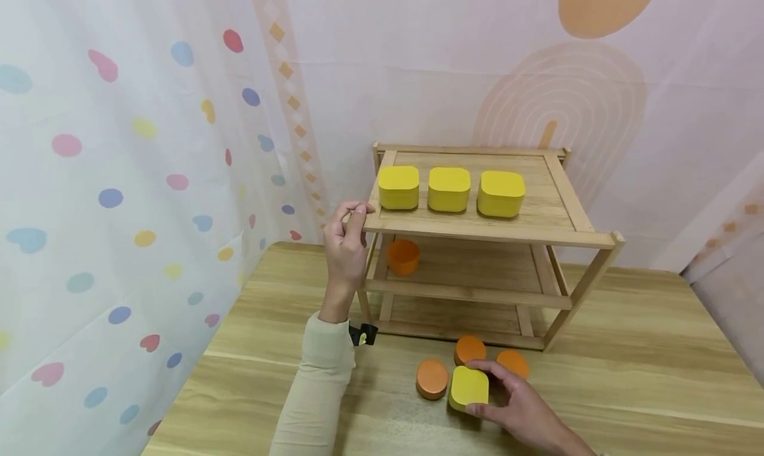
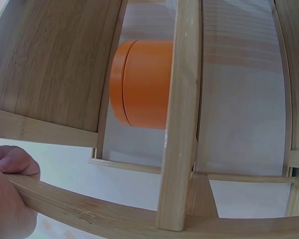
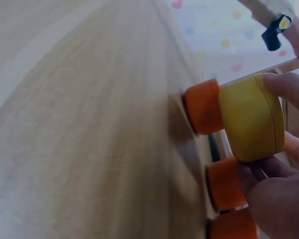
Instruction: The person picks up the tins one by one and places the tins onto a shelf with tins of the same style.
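While left fingers [image 1: 357,219] grip the rack [image 1: 489,236], right fingers [image 1: 500,371] pinch a box [image 1: 469,388]. Sideways drift could shove nearby tubs [image 1: 432,378].

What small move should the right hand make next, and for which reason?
Probably the right hand should raise its yellow lidded box toward the wooden shelf's top tier: three similar yellow boxes stand there in a row, with bare wood right of them.
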`<control>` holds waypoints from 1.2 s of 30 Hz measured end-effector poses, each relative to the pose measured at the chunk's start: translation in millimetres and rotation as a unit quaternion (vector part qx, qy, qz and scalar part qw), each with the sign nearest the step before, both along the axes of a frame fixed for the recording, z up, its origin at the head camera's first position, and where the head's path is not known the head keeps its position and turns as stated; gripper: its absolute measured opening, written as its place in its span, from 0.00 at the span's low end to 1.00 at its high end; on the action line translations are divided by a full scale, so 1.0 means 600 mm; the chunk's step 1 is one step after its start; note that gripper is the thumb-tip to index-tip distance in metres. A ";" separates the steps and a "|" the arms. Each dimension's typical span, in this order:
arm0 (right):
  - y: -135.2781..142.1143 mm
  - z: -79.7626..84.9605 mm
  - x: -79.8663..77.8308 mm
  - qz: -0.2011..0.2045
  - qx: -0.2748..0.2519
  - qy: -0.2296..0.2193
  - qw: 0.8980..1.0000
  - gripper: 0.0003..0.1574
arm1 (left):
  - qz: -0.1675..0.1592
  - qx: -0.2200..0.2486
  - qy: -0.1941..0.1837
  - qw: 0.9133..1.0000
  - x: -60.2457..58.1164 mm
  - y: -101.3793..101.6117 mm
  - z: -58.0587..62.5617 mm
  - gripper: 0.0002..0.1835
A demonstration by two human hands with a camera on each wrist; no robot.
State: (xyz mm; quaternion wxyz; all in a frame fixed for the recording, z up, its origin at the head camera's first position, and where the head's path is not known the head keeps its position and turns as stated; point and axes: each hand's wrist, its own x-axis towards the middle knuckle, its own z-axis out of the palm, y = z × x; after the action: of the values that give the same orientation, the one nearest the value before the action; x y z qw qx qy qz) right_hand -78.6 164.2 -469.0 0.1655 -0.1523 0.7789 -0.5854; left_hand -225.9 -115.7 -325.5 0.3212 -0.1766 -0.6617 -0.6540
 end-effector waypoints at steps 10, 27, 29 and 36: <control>0.011 0.037 -0.016 -0.015 -0.023 0.092 0.995 0.36 | -0.005 -0.007 -0.006 1.000 0.000 -0.003 0.000 0.17; 0.045 0.132 -0.049 -0.009 -0.068 0.222 0.973 0.32 | -0.005 0.002 -0.007 1.000 0.003 -0.002 0.002 0.16; 0.048 0.141 -0.052 -0.007 -0.077 0.233 0.969 0.32 | -0.004 -0.001 -0.005 1.000 0.004 -0.002 0.002 0.16; 0.055 0.177 -0.065 0.014 -0.134 0.271 0.953 0.35 | -0.004 0.000 0.001 1.000 0.002 -0.002 0.000 0.16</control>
State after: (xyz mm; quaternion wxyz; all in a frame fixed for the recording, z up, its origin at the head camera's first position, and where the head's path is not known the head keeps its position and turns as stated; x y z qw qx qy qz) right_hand -117.4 197.1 -362.7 -0.0658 -0.3368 0.7067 -0.6187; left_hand -224.8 -116.8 -325.3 0.3191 -0.1799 -0.6605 -0.6553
